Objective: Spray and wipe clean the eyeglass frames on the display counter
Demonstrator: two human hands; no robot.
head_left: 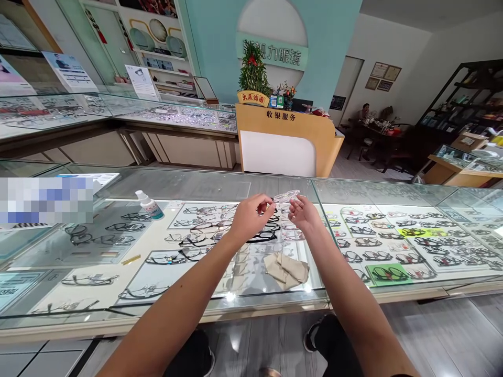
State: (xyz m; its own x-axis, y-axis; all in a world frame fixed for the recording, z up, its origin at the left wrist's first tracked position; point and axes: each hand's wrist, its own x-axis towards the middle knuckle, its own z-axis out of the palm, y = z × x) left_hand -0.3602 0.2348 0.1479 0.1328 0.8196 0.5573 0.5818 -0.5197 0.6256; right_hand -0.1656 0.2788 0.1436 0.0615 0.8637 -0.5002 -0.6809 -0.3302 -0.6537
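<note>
A pair of clear-framed eyeglasses (286,197) is held up between my two hands, above the glass counter. My left hand (252,213) pinches its left side, with thumb and forefinger curled together. On the other side, my right hand (305,213) has its fingers closed at the frame's right end; the exact contact is partly hidden. Nearer to me on the glass lies a folded beige cloth (286,270). A white spray bottle (149,205) with a teal lower part stands to the left.
Under the glass counter top (231,189), rows of eyeglass frames (377,255) fill the display. A blurred sign (46,201) stands at the left. Beyond is a wooden reception desk (328,141) with plants. A person (365,111) sits at a table in the far right background.
</note>
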